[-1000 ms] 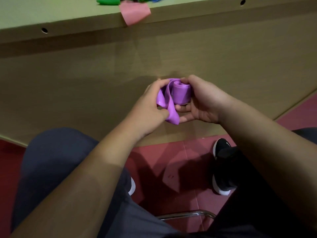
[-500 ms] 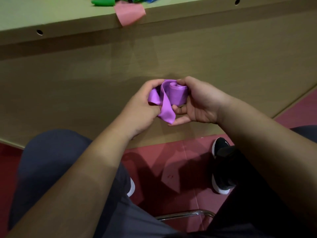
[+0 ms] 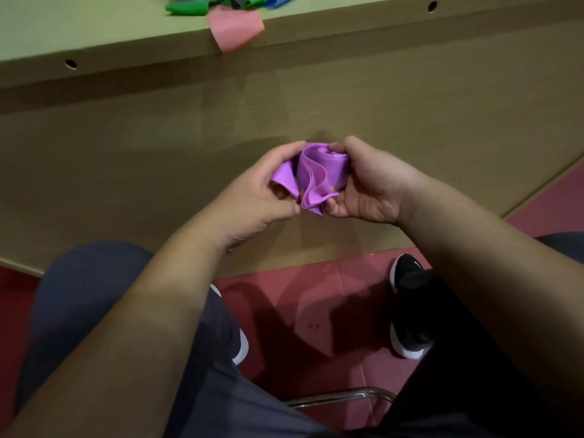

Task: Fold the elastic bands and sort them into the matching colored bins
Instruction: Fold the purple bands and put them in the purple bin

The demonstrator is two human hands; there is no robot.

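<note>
Two hands hold one purple band (image 3: 316, 178) at the centre of the frame, in mid-air in front of the table's front panel (image 3: 442, 121) and below the table top (image 3: 94, 33).

**Hand state**
- Left hand (image 3: 262, 191): fingers and thumb curled round a loose flap at the left end of the purple band.
- Right hand (image 3: 369, 184): fingers curled round the bulk of the band, which is gathered into a coil with several layers showing at its upper edge. A free corner hangs down between the two hands.

**Step in hand**
Judged from the layout, this is the folding step for the purple band. The fold is not yet complete: the left flap and the hanging corner lie outside the coil.

**Next move calls for**
1. Bring the left flap over onto the coil and tuck in the hanging corner.
2. Keep the right-hand grip firm; the material looks springy and may unroll if released.
3. Carry the packet to the purple bin. No bin is in view, so its place cannot be told.

**Work remaining**
At the upper edge of the frame, a pink band (image 3: 235, 26) overhangs the table edge, with a green band (image 3: 186, 7) and a blue band (image 3: 284, 0) beside it, all unfolded.
</note>
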